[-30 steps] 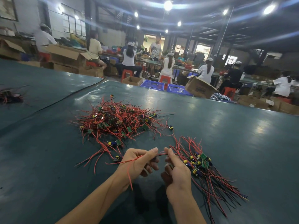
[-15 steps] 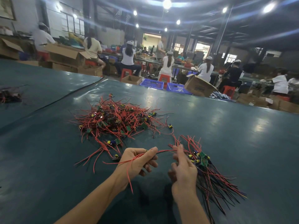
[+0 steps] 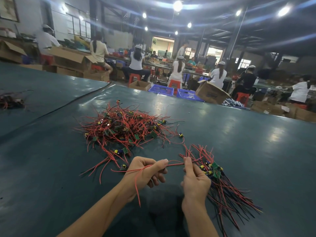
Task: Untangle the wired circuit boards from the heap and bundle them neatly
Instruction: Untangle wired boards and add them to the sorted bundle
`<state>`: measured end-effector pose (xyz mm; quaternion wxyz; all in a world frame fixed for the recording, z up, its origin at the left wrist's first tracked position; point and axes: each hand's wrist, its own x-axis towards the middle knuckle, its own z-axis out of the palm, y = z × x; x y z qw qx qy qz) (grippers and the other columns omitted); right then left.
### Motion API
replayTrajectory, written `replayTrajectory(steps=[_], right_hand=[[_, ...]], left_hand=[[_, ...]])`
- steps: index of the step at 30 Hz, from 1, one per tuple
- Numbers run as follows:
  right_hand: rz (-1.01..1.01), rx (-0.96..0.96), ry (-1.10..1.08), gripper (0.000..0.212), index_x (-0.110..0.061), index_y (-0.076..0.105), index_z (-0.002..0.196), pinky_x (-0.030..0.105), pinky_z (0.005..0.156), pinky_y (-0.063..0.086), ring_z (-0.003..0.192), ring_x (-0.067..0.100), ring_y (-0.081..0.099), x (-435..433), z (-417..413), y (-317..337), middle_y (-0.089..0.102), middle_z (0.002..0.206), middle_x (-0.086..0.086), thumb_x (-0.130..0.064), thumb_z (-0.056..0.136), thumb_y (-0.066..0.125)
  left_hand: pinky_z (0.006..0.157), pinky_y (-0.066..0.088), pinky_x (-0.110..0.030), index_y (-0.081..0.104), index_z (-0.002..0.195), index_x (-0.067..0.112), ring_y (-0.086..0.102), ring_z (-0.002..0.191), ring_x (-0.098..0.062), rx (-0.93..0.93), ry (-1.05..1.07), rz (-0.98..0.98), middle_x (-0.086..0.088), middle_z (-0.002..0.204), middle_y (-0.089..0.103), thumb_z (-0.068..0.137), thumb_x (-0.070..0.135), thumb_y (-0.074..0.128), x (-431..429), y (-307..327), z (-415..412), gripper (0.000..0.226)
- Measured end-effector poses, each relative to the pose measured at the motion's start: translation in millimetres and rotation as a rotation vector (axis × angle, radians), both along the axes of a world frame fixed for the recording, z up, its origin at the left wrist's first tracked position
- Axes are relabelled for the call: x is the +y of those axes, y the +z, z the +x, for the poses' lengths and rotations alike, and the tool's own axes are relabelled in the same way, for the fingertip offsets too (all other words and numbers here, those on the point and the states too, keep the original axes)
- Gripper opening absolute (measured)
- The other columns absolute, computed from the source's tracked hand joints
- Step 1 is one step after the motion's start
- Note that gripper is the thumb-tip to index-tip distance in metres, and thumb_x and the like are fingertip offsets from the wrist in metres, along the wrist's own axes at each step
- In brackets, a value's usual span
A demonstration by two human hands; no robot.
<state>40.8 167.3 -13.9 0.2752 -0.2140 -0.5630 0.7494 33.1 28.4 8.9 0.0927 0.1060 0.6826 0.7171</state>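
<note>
- Two hands, left hand (image 3: 147,171) and right hand (image 3: 195,182), pinch one red wire (image 3: 174,163) stretched between them, probably to straighten it.
- Bundle (image 3: 225,190) lies just beside the right hand, within easy reach; the heap (image 3: 123,129) lies beyond on the table (image 3: 239,134).

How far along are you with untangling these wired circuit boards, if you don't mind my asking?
Done: a bundle lies at the right on the table, boards together and wires fanned roughly one way. In hand: the left hand grips a red wire that the right hand pinches beside that bundle. Remaining: the large tangled heap beyond the hands, clearly most of the job.
</note>
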Motion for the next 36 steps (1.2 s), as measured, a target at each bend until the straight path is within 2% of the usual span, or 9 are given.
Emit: replayTrajectory(steps=[6,9,11,14,18,22,27,30,36], right_hand=[[0.119,0.043,-0.151,0.033,-0.016,0.069,0.061,0.007,0.043,0.033,0.038,-0.002,0.039,20,-11,-7,0.051,0.042,-0.013,-0.024,0.093,0.065],[0.047,0.042,-0.166,0.028,-0.025,0.074,0.065,0.015,0.048,0.04,0.043,0.0,0.043,22,-12,-9,0.058,0.047,-0.014,-0.026,0.092,0.067],[0.016,0.031,-0.14,0.029,-0.027,0.077,0.064,0.026,0.053,0.04,0.046,0.005,0.042,20,-10,-8,0.057,0.049,-0.014,-0.03,0.091,0.068],[-0.011,0.059,-0.096,0.028,-0.027,0.076,0.062,0.031,0.059,0.038,0.054,0.01,0.044,18,-6,-8,0.059,0.053,-0.011,-0.033,0.089,0.07],[0.011,0.069,-0.071,0.032,-0.018,0.072,0.061,0.03,0.057,0.035,0.055,0.013,0.041,19,-3,-6,0.056,0.056,-0.007,-0.032,0.089,0.069],[0.002,0.082,-0.06,0.024,-0.016,0.072,0.069,0.028,0.058,0.037,0.055,0.012,0.044,17,0,-3,0.059,0.06,-0.002,-0.029,0.089,0.07],[0.009,0.07,-0.026,0.019,-0.015,0.073,0.075,0.023,0.049,0.037,0.048,0.007,0.043,15,3,0,0.061,0.058,-0.005,-0.026,0.09,0.069],[-0.028,0.074,-0.014,0.017,-0.013,0.07,0.077,0.019,0.037,0.033,0.039,0.005,0.039,16,5,3,0.063,0.057,-0.004,-0.022,0.091,0.067],[-0.133,0.052,0.046,0.017,-0.015,0.07,0.08,0.017,0.034,0.032,0.038,0.004,0.042,19,4,6,0.064,0.058,-0.005,-0.022,0.094,0.063]], left_hand=[[0.044,0.041,-0.02,0.074,0.066,0.008,0.052,0.044,-0.013,-0.014,-0.021,0.024,-0.012,0.058,0.066,0.073,0.047,0.071,-1,1,1,0.04],[0.044,0.041,-0.02,0.074,0.065,0.008,0.051,0.044,-0.013,-0.03,-0.005,0.041,-0.011,0.057,0.065,0.073,0.047,0.074,-1,1,1,0.04],[0.044,0.041,-0.02,0.074,0.066,0.008,0.051,0.045,-0.012,-0.056,0.039,0.088,-0.01,0.059,0.065,0.073,0.048,0.078,-1,2,0,0.04],[0.045,0.044,-0.02,0.073,0.072,0.006,0.054,0.048,-0.013,-0.077,0.09,0.185,-0.009,0.062,0.065,0.069,0.047,0.074,-3,2,-3,0.042],[0.051,0.048,-0.02,0.074,0.08,0.007,0.063,0.062,-0.014,-0.025,0.072,0.231,-0.01,0.074,0.069,0.064,0.037,0.078,-6,2,-6,0.034],[0.055,0.052,-0.019,0.075,0.081,0.009,0.068,0.069,-0.014,-0.023,0.176,0.285,-0.011,0.082,0.074,0.067,0.035,0.076,-7,-3,-10,0.03],[0.054,0.053,-0.017,0.074,0.088,0.01,0.064,0.061,-0.009,-0.085,0.261,0.461,-0.007,0.078,0.072,0.066,0.031,0.077,-11,-2,-14,0.031],[0.052,0.054,-0.018,0.07,0.092,0.012,0.064,0.059,-0.008,-0.092,0.318,0.495,-0.002,0.076,0.072,0.069,0.033,0.075,-12,0,-15,0.032],[0.046,0.048,-0.019,0.065,0.089,0.015,0.063,0.056,-0.009,-0.082,0.307,0.514,0.0,0.078,0.072,0.079,0.038,0.065,-22,8,-20,0.025]])
